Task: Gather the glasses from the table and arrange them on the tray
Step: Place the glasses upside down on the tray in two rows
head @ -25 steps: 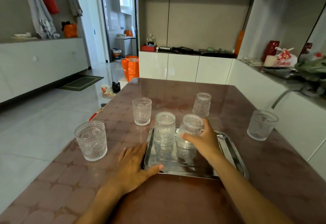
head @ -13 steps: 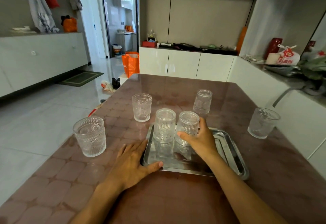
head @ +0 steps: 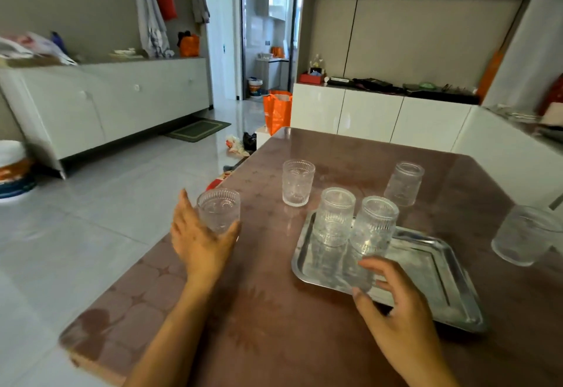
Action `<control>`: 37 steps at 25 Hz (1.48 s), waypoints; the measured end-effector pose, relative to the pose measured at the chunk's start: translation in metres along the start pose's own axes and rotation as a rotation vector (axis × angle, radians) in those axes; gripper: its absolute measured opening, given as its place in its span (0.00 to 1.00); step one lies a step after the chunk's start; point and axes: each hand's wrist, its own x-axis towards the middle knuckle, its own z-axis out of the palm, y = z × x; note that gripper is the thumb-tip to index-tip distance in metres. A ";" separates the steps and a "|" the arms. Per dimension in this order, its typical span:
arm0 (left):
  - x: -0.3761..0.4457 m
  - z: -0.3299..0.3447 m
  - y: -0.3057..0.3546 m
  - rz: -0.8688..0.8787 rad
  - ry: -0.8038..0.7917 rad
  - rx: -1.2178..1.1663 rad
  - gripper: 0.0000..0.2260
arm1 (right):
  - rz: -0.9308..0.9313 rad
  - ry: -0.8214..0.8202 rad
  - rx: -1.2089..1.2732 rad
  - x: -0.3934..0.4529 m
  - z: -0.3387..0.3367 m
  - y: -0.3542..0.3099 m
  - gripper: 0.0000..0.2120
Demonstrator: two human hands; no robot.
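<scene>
A steel tray (head: 451, 264) lies on the brown table (head: 268, 319) and holds two ribbed clear glasses, one at its far left corner (head: 334, 216) and one beside it (head: 375, 225). My right hand (head: 396, 310) hovers over the tray's near edge, fingers apart, holding nothing and just short of the second glass. My left hand (head: 201, 243) is wrapped around the lower part of a wide glass (head: 217, 208) near the table's left edge. Three more glasses stand on the table: far left (head: 298, 182), far middle (head: 403, 184), and right of the tray (head: 524, 234).
The table's left edge drops to a tiled floor (head: 106, 219). An orange bag (head: 277, 112) stands beyond the table's far corner. White cabinets (head: 380, 118) run along the back, and a counter (head: 518, 149) sits close on the right.
My right hand let go of the second glass on the tray and drew back. My left hand left the tray's corner and closed around the wide glass at the left. The view turned left.
</scene>
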 end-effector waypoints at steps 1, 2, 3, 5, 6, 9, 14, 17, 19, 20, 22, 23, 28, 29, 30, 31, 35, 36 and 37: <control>0.006 0.003 -0.008 -0.145 -0.106 -0.076 0.44 | 0.001 -0.008 0.008 -0.001 0.000 -0.004 0.20; 0.009 0.006 -0.014 -0.216 -0.171 -0.126 0.42 | 0.012 -0.018 0.017 -0.002 0.001 -0.008 0.19; 0.011 0.007 -0.017 -0.225 -0.182 -0.133 0.39 | 0.023 -0.022 0.035 -0.002 0.003 -0.012 0.18; 0.007 0.008 -0.014 -0.154 -0.152 -0.124 0.37 | 0.080 -0.012 0.143 -0.003 0.003 -0.018 0.16; 0.001 0.007 -0.007 -0.098 -0.150 -0.153 0.38 | 0.150 -0.002 0.265 0.000 0.001 -0.021 0.14; -0.032 0.004 0.032 0.284 -0.274 -0.303 0.40 | 0.499 -0.151 0.768 0.014 -0.014 -0.028 0.12; -0.089 0.017 0.110 1.300 -0.633 -0.228 0.33 | 0.567 -0.609 1.305 0.019 -0.043 -0.017 0.25; -0.098 0.032 0.120 1.406 -0.693 0.073 0.42 | 0.482 -0.514 1.355 0.013 -0.062 0.007 0.26; -0.092 0.037 0.109 1.174 -0.715 0.049 0.41 | 0.494 -0.318 1.226 0.017 -0.072 0.022 0.33; -0.087 0.039 0.101 0.981 -0.703 -0.035 0.35 | 0.516 -0.173 1.107 0.024 -0.077 0.028 0.36; -0.070 0.045 0.081 0.568 -0.621 -0.078 0.29 | 0.520 0.109 0.808 0.043 -0.085 0.037 0.34; -0.064 0.049 0.071 0.426 -0.619 -0.005 0.31 | 0.513 0.208 0.679 0.053 -0.088 0.041 0.33; -0.072 0.067 0.035 0.466 -0.755 0.272 0.45 | 0.423 0.278 0.217 0.092 -0.072 0.069 0.32; -0.073 0.070 0.031 0.499 -0.756 0.280 0.47 | 0.406 0.271 0.182 0.096 -0.065 0.075 0.32; -0.072 0.072 0.028 0.512 -0.748 0.281 0.48 | 0.396 0.263 0.158 0.098 -0.060 0.079 0.32; -0.072 0.073 0.027 0.514 -0.740 0.274 0.49 | 0.386 0.254 0.141 0.100 -0.055 0.084 0.32; -0.068 0.074 0.025 0.488 -0.752 0.266 0.53 | 0.356 0.231 0.116 0.104 -0.047 0.097 0.36; -0.068 0.075 0.025 0.488 -0.753 0.267 0.54 | 0.349 0.215 0.105 0.104 -0.046 0.098 0.37; -0.068 0.074 0.025 0.487 -0.755 0.265 0.54 | 0.347 0.188 0.107 0.103 -0.046 0.099 0.38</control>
